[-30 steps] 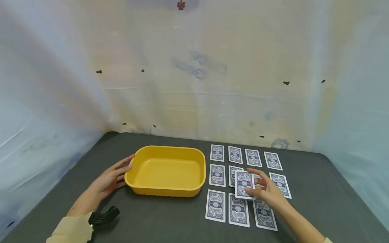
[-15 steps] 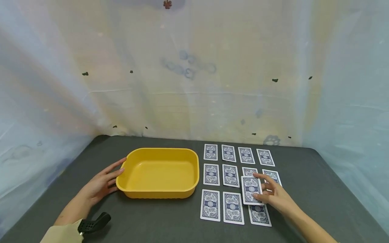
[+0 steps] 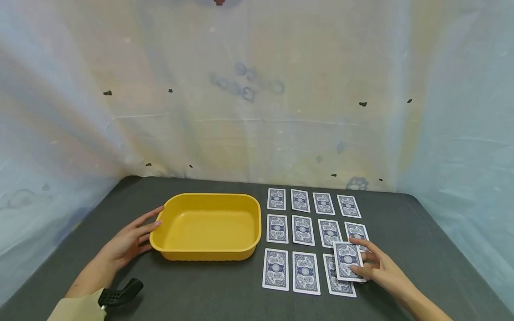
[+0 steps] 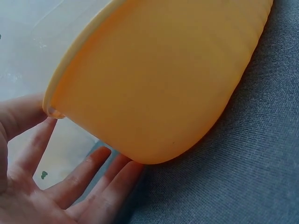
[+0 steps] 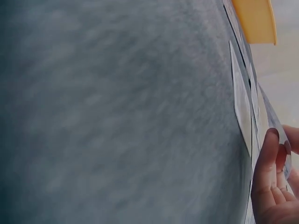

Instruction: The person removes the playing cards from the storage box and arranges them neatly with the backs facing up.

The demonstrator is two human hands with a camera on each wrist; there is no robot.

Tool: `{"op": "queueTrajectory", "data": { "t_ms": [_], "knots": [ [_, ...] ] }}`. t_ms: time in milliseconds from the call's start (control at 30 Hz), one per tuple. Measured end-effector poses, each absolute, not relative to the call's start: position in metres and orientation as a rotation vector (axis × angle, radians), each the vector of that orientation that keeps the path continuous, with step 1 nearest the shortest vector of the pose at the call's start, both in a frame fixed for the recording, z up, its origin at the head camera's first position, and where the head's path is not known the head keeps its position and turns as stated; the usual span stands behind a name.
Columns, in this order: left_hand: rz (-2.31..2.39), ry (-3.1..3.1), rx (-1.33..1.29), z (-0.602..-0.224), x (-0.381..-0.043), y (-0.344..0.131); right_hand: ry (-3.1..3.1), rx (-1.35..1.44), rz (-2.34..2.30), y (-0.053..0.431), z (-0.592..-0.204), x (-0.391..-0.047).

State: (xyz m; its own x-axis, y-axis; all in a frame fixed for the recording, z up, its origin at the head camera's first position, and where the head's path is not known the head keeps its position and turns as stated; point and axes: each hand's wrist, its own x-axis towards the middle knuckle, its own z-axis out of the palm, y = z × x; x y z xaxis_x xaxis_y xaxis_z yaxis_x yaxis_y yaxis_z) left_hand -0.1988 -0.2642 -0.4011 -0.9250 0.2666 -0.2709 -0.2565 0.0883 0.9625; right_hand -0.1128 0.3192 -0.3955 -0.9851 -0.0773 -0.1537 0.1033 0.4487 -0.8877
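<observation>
My left hand (image 3: 124, 245) is at the left end of a yellow plastic basin (image 3: 205, 257), its thumb over the rim and other fingers against the outer wall. The left wrist view shows these fingertips on the basin's side (image 4: 149, 84). My right hand (image 3: 381, 269) pinches a playing card (image 3: 347, 261), blue patterned back up, between thumb and fingers. That card partly covers a front-row card (image 3: 335, 283) and the edges of others behind. Edge-on in the right wrist view, the held card (image 5: 273, 116) tilts between the fingers of the hand (image 5: 275, 186).
Several face-down cards lie in three rows on the dark grey cloth (image 3: 192, 290), right of the basin; one (image 3: 277, 199) starts the back row. A pale patterned curtain (image 3: 257, 147) hangs behind and along both sides. A black watch strap (image 3: 120, 292) circles the left wrist.
My right hand has carried the card rightward and nearer, from over the middle row to the front row's right end. The head view has swung slightly right; my left hand stays on the basin.
</observation>
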Motion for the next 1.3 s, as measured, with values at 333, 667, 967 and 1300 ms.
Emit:
{"op": "queueTrajectory", "data": {
  "t_ms": [333, 667, 967, 1300],
  "knots": [
    [1.835, 2.053, 0.009, -0.396, -0.199, -0.265, 2.49, 0.041, -1.564, 0.334, -0.4, -0.102],
    [1.824, 2.073, 0.026, -0.397, -0.2, -0.26, 2.43, 0.028, -1.555, 0.351, -0.403, -0.096],
    [1.819, 2.071, -0.013, -0.396, -0.199, -0.257, 2.426, 0.03, -1.501, 0.357, -0.404, -0.095],
    [1.812, 2.087, -0.014, -0.395, -0.198, -0.26, 2.471, 0.016, -1.407, 0.364, -0.403, -0.092]
  ]
}}
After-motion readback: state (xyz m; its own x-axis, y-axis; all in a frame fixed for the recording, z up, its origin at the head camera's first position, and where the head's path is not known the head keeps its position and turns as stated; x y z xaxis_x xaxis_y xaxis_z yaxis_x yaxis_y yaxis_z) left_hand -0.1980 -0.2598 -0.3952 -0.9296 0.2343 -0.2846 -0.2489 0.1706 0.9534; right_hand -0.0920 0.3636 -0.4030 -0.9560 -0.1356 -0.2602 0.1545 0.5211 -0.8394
